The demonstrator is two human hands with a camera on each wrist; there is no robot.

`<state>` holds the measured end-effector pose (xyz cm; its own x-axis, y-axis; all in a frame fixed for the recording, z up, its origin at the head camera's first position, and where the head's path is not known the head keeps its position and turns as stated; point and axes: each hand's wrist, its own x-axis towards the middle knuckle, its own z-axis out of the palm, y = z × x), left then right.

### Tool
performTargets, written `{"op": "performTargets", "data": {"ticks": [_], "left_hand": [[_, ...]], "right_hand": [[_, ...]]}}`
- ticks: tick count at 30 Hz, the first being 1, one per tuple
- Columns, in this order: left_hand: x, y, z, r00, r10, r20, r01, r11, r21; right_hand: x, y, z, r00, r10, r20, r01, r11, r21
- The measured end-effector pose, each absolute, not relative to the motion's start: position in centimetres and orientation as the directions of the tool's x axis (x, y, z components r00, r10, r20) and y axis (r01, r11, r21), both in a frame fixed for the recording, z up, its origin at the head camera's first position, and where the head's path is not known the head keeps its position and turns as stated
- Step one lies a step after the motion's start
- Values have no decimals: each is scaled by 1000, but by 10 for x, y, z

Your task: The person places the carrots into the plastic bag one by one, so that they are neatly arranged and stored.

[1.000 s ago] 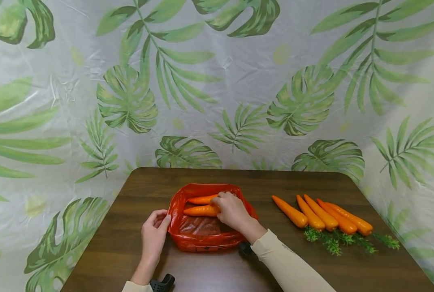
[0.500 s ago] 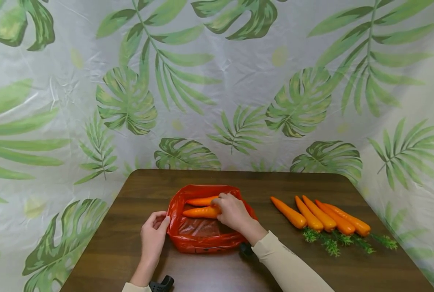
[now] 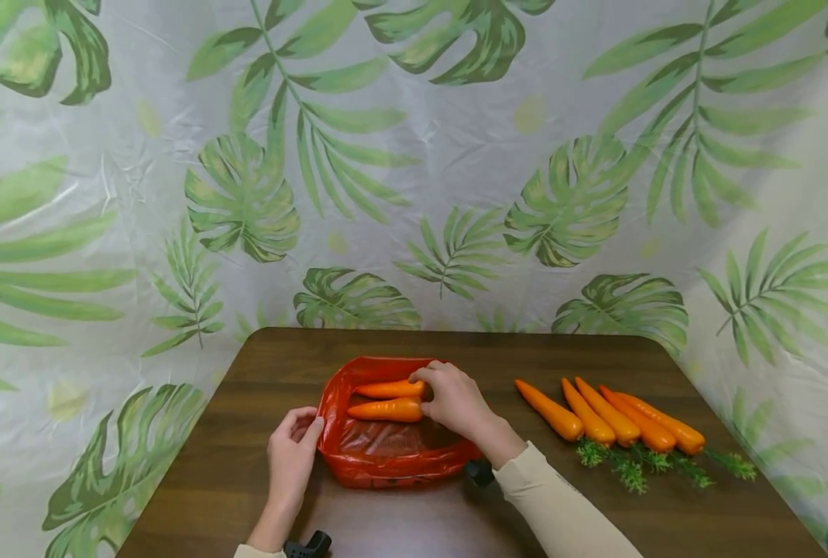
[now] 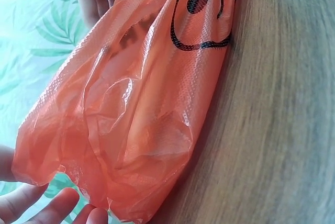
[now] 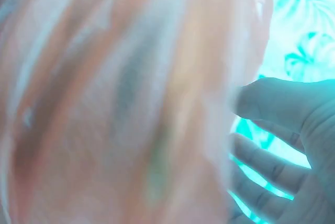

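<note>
A red plastic bag (image 3: pixel 386 474) lies with its mouth spread wide on the table. My left hand (image 3: pixel 293 449) pinches its left rim between thumb and fingers; the left wrist view has the fingers (image 4: pixel 57 207) at the thin edge of the film. Inside the bag lie two orange carrots, a rear carrot (image 3: pixel 386 389) and a front carrot (image 3: pixel 386 410), tips pointing left. My right hand (image 3: pixel 458 399) hovers over their thick ends with relaxed fingers, its thumb apart from the fingers. The right wrist view shows this hand (image 5: pixel 293 145) partly behind the blurred bag, which hides the fingertips.
Several more carrots (image 3: pixel 609 415) with green leafy tops (image 3: pixel 637 465) lie side by side on the right of the wooden table (image 3: pixel 246 387). A leaf-patterned sheet (image 3: pixel 455 170) hangs behind the table.
My right hand has let go of the front carrot and drawn back slightly up and right, uncovering more of both carrots. The left hand keeps its place at the bag's rim.
</note>
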<state>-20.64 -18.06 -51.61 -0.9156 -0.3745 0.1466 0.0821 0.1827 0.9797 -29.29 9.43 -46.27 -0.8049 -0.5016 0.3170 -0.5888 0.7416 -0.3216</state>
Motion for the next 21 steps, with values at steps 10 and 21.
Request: {"op": "performTargets", "data": {"ticks": [10,21], "left_hand": [[-207,-181,-516,-912,-378,158,96,178,979],[-209,-180,-517,-904,-391,175,105,194,975]], "right_hand": [[-283,116,-442,-866,-370,338,-488,773,-405],[-270,146,-428,-899,-267,346,-411,785,-463]]}}
